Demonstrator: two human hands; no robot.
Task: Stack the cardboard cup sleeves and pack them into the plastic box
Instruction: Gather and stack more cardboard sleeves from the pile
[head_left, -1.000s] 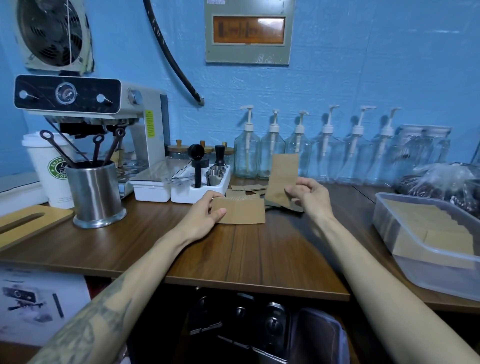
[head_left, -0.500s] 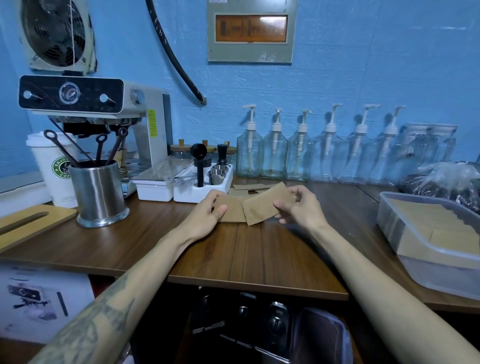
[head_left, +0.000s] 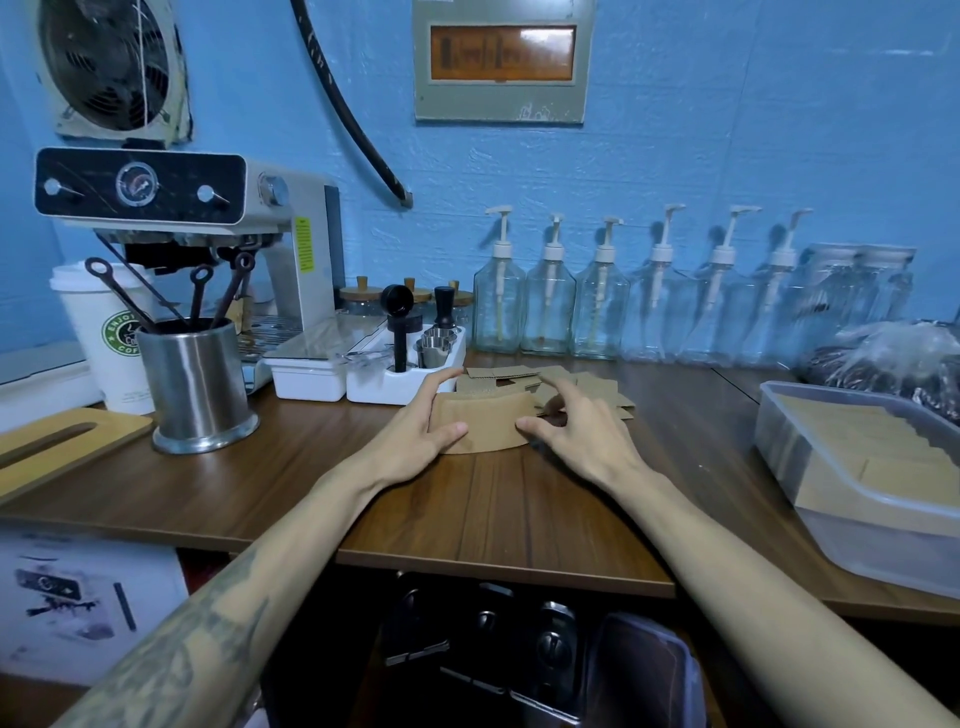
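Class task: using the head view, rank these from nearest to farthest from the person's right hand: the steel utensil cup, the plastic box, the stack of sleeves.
From the right hand:
1. Stack of sleeves, touching its thumb, on its left.
2. Plastic box, far right.
3. Steel utensil cup, far left.

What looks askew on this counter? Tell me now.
The loose cup sleeves behind the hands lie scattered at mixed angles, not yet gathered. The small stack between the left hand and right hand looks squared. Sleeves in the plastic box sit in neat rows. Nothing spilled or damaged.
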